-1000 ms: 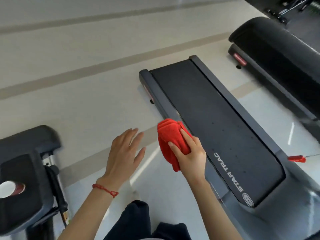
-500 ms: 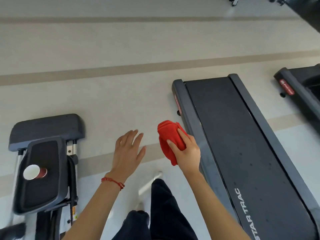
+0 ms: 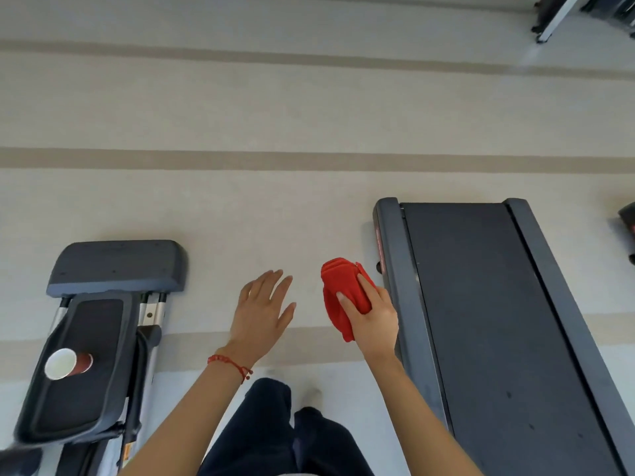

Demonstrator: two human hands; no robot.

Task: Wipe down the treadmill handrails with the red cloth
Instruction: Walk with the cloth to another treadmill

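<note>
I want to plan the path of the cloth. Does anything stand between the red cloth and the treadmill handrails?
No handrails appear in the head view, so this cannot be judged. The right hand grips the folded red cloth in the air, beside the dark grey treadmill deck; nothing visible lies between cloth and deck.

Left hand: your left hand [image 3: 263, 312] hangs flat in the air, palm down, fingers straight and slightly spread.
Right hand: your right hand [image 3: 372, 316] grips the folded red cloth [image 3: 338, 290], forearm stretched forward.
</note>
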